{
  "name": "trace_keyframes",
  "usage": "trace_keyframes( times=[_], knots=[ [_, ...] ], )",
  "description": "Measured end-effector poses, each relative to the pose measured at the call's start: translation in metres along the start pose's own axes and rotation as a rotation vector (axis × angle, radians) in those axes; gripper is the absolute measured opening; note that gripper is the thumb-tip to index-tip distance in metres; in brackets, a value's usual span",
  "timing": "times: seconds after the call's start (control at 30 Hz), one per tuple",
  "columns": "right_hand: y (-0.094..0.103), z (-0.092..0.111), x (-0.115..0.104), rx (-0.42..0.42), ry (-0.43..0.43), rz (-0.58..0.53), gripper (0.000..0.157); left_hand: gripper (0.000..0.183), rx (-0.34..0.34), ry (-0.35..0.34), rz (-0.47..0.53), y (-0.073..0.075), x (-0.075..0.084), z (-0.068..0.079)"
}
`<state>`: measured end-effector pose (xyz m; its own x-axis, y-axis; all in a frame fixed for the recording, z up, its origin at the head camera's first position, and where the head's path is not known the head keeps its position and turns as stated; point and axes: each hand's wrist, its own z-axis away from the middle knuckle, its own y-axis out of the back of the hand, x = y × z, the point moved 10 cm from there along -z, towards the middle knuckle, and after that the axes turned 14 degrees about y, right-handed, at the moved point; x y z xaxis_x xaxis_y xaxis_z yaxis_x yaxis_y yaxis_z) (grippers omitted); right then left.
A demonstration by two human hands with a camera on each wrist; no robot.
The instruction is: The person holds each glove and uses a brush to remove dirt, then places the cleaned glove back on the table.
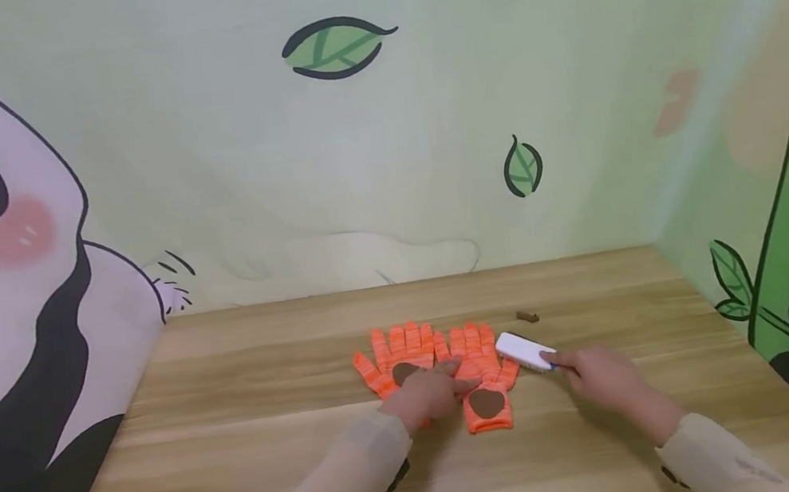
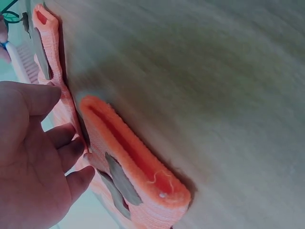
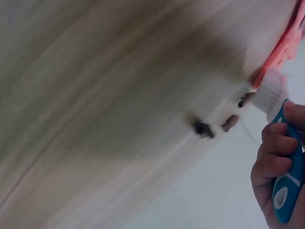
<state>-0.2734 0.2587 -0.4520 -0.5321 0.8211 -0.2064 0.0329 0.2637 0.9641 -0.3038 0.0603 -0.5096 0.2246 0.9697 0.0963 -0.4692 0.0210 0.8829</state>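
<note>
Two orange knitted gloves [image 1: 477,361] lie side by side, fingers pointing away from me. Each bears a flat brown patch [image 1: 486,403]; the left wrist view shows such patches [image 2: 125,179] close to an open cuff. My left hand [image 1: 428,393] rests across the inner part of the pair, its fingers loosely bent and touching the knit without pinching it. A scrubbing brush with a white head [image 1: 524,351] and a blue handle [image 3: 288,183] is gripped in my right hand [image 1: 606,376]. Its bristles are at the right glove's edge, by the thumb.
A small brown piece [image 1: 528,316] lies on the wooden table [image 1: 249,373] beyond the brush. In the right wrist view, dark crumbly bits [image 3: 203,129] lie near the bristles. A wall with painted leaves [image 1: 337,47] rises behind the table.
</note>
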Motion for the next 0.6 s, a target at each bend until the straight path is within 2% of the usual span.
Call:
trace_keyframes(
  times=[0.1,0.27,0.37,0.5,0.6],
  knots=[
    [-0.004,-0.001,0.017,0.003,-0.021,-0.048,0.032,0.052,0.009,-0.001,0.006,0.0,-0.001,-0.001],
    [0.0,0.009,0.044,0.0,-0.044,-0.169,0.031,0.052,0.032,-0.009,-0.007,0.001,0.003,0.001],
    [0.006,0.017,0.06,-0.003,-0.117,-0.219,0.035,0.052,0.054,-0.029,-0.06,0.004,0.005,0.001],
    [0.019,0.031,0.076,0.008,-0.227,-0.21,0.039,0.053,0.069,-0.054,-0.088,0.007,0.006,0.001],
    [0.03,0.035,0.075,0.018,-0.229,-0.188,0.039,0.05,0.081,-0.069,-0.058,0.01,0.005,0.001]
  ],
)
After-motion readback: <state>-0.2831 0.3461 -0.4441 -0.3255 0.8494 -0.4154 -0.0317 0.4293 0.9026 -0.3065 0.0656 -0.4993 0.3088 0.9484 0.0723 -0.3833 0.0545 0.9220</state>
